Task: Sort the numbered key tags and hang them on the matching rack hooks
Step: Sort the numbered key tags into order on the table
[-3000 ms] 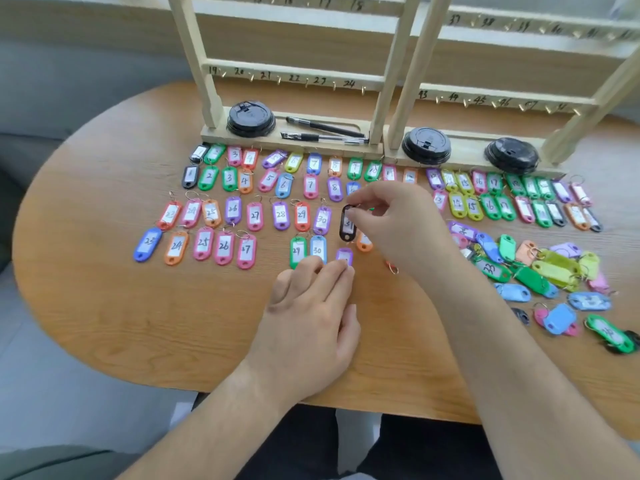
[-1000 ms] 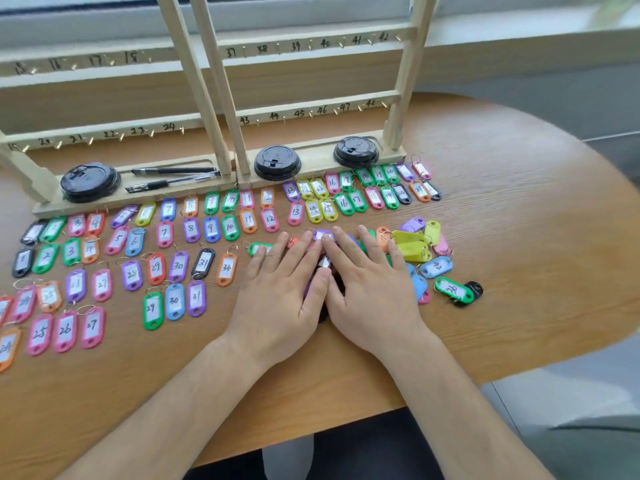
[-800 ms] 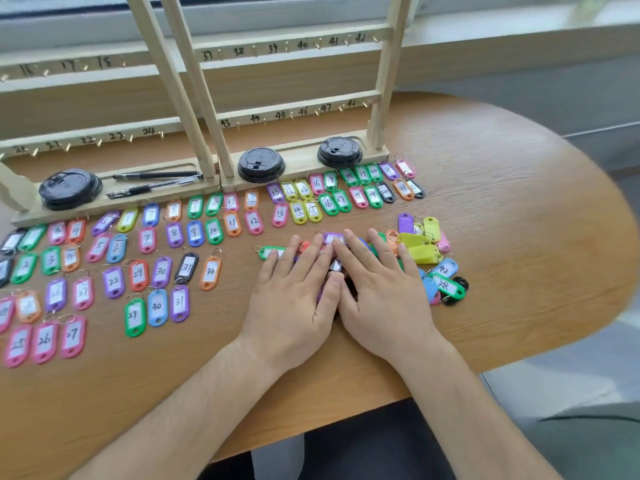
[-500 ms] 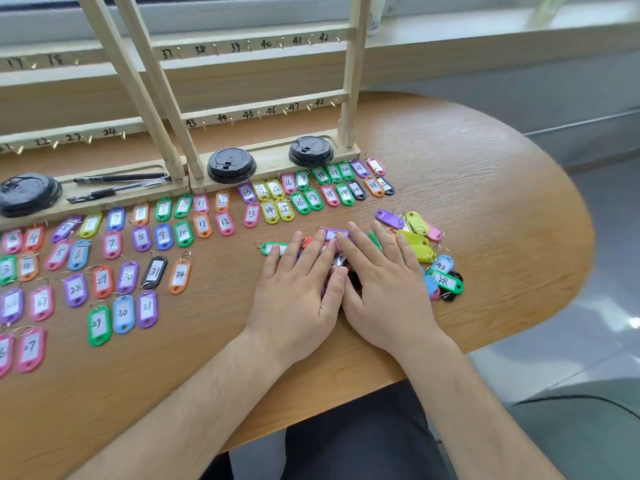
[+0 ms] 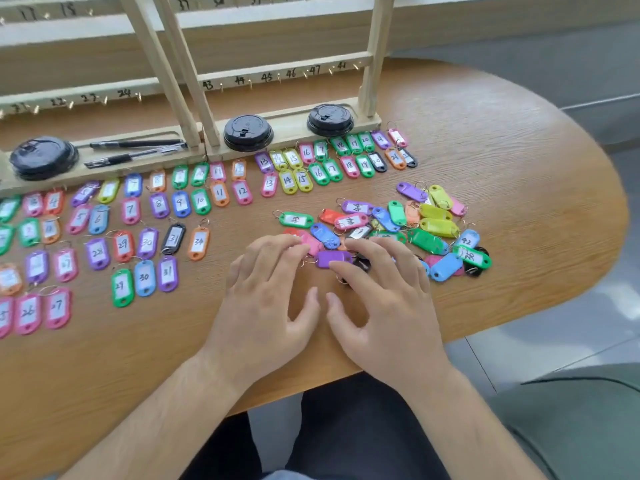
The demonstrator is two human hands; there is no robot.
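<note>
Left hand (image 5: pixel 266 303): spread wide and holding nothing, fingertips resting on the near-left edge of the loose pile (image 5: pixel 429 225).
Right hand (image 5: pixel 388 306): also spread, fingers a little bent and gripping nothing, tips down on tags at the pile's near edge.
Purple tag (image 5: pixel 334 258): blank side up, between the two sets of fingertips, just beyond the right forefinger.
Loose pile: beyond and to the right of both hands; tags overlap and several lie face down.
Sorted rows (image 5: pixel 180 202): to the left of the left hand, ending near the orange tag 34 (image 5: pixel 198 242).
Rack hooks (image 5: pixel 278 77): well beyond the fingertips; those in view are bare, so hanging is likely not yet begun.
Step, as I judge it: fanning the pile out to find the next numbers.
Doing it well: press lightly and slide the tags outward into a single layer; turn blank faces over, starting with the purple tag.
Risk: the rings may snag and drag neighbouring tags, so keep the spread away from the sorted rows.
</note>
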